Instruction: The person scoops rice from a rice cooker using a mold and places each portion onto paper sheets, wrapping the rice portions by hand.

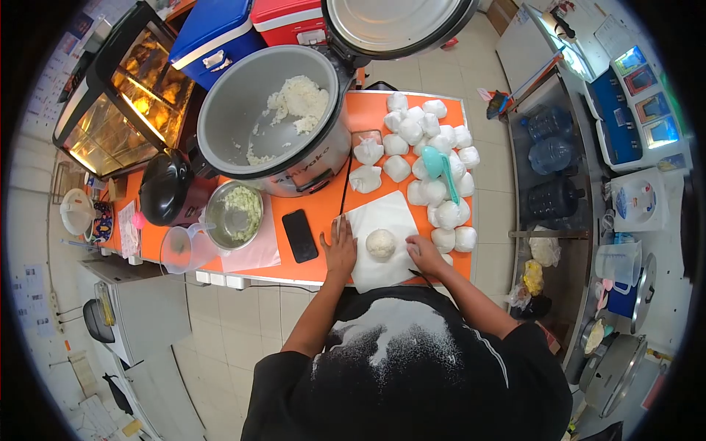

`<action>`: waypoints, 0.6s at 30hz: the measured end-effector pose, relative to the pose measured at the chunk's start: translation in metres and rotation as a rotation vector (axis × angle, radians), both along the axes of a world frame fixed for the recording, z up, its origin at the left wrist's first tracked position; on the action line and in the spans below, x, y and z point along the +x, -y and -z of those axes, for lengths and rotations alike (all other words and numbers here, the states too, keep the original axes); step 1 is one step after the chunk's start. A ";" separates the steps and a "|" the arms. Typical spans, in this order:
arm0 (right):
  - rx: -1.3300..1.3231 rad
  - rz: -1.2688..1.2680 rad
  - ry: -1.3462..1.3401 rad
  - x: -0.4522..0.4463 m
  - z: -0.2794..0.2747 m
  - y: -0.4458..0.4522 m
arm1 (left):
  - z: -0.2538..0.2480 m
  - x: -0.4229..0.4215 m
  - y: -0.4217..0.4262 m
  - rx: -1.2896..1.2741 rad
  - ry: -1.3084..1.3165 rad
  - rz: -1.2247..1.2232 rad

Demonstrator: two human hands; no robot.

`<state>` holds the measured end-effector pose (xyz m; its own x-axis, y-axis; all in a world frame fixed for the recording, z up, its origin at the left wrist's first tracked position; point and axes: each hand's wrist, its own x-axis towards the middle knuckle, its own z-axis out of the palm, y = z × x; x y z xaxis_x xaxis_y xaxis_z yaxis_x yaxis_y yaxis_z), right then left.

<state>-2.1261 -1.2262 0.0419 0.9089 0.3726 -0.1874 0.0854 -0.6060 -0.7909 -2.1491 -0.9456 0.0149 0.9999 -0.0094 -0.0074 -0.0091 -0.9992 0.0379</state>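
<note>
A round ball of white rice [381, 243] sits in the middle of a white sheet of wrapping paper [393, 209] on the orange table. My left hand [340, 246] lies on the paper's left edge, fingers spread, beside the ball. At the right edge of the sheet, my right hand [425, 256] has its fingers bent, with thumb and forefinger at the paper. Neither hand touches the rice. Behind and right of the sheet are several white paper-wrapped bundles [410, 131], some piled up. A turquoise rice scoop [441, 169] rests on top of them.
A big rice cooker [213, 125] with rice inside stands open at the back left, its lid [401, 26] raised. A black phone [300, 236] lies left of my left hand. Beyond it are a steel bowl [213, 234] of pale green shreds and a clear plastic jug [180, 250].
</note>
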 end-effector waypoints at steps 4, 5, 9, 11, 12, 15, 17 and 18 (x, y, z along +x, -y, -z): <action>-0.084 -0.110 0.070 -0.021 -0.005 0.005 | 0.008 0.000 0.000 -0.006 0.096 0.055; -0.081 -0.104 0.072 -0.022 -0.008 0.004 | 0.010 0.000 0.000 -0.068 0.147 0.078; -0.141 -0.157 0.100 -0.022 -0.010 0.003 | -0.002 0.000 0.002 -0.271 0.177 0.092; -0.157 -0.162 0.093 -0.022 -0.011 0.003 | -0.011 0.001 0.004 -0.356 0.180 0.094; -0.180 -0.176 0.070 -0.022 -0.012 0.004 | -0.014 0.004 0.006 -0.443 0.181 0.088; -0.204 -0.186 0.062 -0.024 -0.011 0.002 | -0.024 0.012 0.010 -0.826 0.123 0.093; -0.205 -0.189 0.075 -0.024 -0.008 0.002 | -0.031 0.018 0.019 -1.057 0.052 -0.053; -0.213 -0.187 0.079 -0.024 -0.009 0.002 | -0.031 0.021 0.022 -1.287 -0.025 -0.203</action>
<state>-2.1504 -1.2281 0.0513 0.8430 0.4948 -0.2109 0.2674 -0.7257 -0.6339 -2.1278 -0.9675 0.0458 0.9840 0.1267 -0.1251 0.1518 -0.2292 0.9615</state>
